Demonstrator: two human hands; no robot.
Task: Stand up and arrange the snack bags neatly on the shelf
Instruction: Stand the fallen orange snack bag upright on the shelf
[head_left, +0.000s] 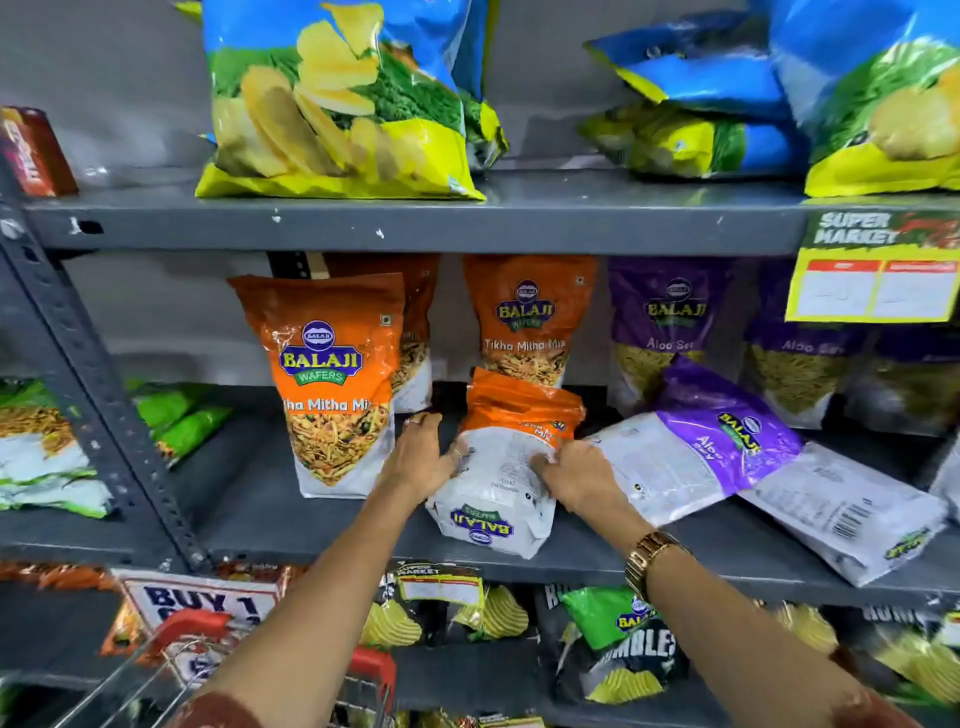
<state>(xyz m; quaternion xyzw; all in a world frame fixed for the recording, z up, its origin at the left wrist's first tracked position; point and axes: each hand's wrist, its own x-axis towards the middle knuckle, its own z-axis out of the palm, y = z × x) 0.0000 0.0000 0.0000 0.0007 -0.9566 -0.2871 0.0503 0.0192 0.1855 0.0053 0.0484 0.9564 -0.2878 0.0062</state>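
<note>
Shelf (249, 499), middle tier, grey metal: snack stock in partial order.

Item 1. Fallen orange bag (501, 467), lying on its face with back panel up and logo upside down toward the aisle edge. Left hand (421, 457) is pressed to its left flank, right hand (576, 475) to its right flank. Fingers (543, 460) of both are spread fairly wide and laid flat on the bag, bracketing it; whether they have closed into a real hold cannot be told. Two-sided placement suits, by judgement, tipping the bag up onto its base without twisting it.

Item 2. Upright orange bag (332, 384), just left of the left fingers, face forward. It likely serves as the pattern for the row.

Item 3. Orange bags at the back (527, 322), beyond the fingers, standing against the rear wall. The gap in front of them is the probable slot for item 1.

Item 4. Fallen purple bag (701, 457), just right of the right fingers, slumped at an angle. A second fallen bag (852, 519) lies farther right, back panel up. Both await standing.

Item 5. Upright purple bags (675, 332), behind item 4, in line.
</note>
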